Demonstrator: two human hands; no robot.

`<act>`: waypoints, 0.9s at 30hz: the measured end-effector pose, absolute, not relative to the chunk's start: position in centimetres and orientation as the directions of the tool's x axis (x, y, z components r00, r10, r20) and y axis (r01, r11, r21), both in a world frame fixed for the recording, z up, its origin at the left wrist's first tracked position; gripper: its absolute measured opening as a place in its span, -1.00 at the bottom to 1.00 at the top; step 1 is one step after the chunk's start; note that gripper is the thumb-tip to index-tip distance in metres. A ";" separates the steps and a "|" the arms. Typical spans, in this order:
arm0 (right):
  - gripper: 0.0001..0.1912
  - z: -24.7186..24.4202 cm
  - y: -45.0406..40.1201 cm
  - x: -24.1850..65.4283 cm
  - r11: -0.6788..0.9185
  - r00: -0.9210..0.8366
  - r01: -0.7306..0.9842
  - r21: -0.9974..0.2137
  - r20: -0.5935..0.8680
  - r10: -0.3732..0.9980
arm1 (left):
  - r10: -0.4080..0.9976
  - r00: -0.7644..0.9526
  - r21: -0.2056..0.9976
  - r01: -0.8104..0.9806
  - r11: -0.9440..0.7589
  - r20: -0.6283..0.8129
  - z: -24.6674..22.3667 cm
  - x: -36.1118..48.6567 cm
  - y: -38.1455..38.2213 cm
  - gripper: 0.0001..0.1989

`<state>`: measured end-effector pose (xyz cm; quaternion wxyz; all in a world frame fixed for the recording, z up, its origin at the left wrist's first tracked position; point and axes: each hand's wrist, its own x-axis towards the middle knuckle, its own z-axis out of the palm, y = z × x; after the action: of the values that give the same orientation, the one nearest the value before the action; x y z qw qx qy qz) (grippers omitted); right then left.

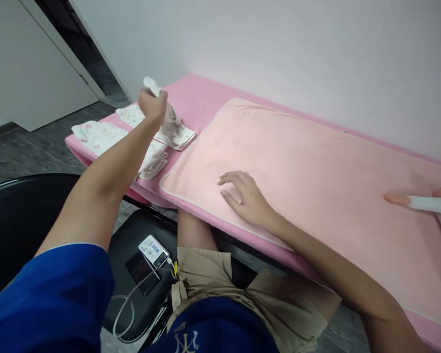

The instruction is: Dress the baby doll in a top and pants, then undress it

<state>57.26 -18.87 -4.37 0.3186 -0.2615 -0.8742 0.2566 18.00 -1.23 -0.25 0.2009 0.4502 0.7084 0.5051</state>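
Note:
My left hand is closed around a white cloth above the far left end of the pink table. Part of this cloth hangs below the fingers, blurred. Under it lies a folded white cloth with a small print. Nearer to me is a second folded printed cloth, partly behind my left forearm. My right hand rests on the peach mat near its front edge, fingers loosely curved and apart, with nothing in them.
At the right edge, a skin-coloured tip pokes from a white sleeve-like piece; its owner is cut off. A black chair holds a white power bank, a dark phone and a cable. A wall stands behind the table.

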 end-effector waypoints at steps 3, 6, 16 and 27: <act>-0.72 -2.3 -15.9 59.4 0.748 -0.559 0.348 -0.565 0.516 0.649 | 0.786 -0.486 0.890 0.422 -0.172 0.382 1.8 27.3 -1.0 -0.63; -0.55 0.5 -13.9 61.9 0.772 -0.452 0.432 -0.467 0.628 0.633 | 0.834 -0.093 0.777 0.430 -0.459 0.544 3.9 38.2 -4.0 -0.64; -0.40 5.6 -20.3 77.4 0.724 -0.242 0.583 -0.370 0.771 0.589 | 0.772 0.346 0.830 -0.036 -0.556 0.532 5.0 57.8 -14.8 -0.41; -0.46 3.6 -25.6 83.1 0.583 -0.239 0.466 -0.666 0.540 0.807 | 0.587 0.617 0.843 -0.277 -0.460 0.523 2.4 61.1 -18.9 -0.60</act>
<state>83.09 -25.56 3.61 0.4552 -0.4163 -0.7644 0.1877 61.06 -18.89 2.44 0.5088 0.7414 0.1046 0.4248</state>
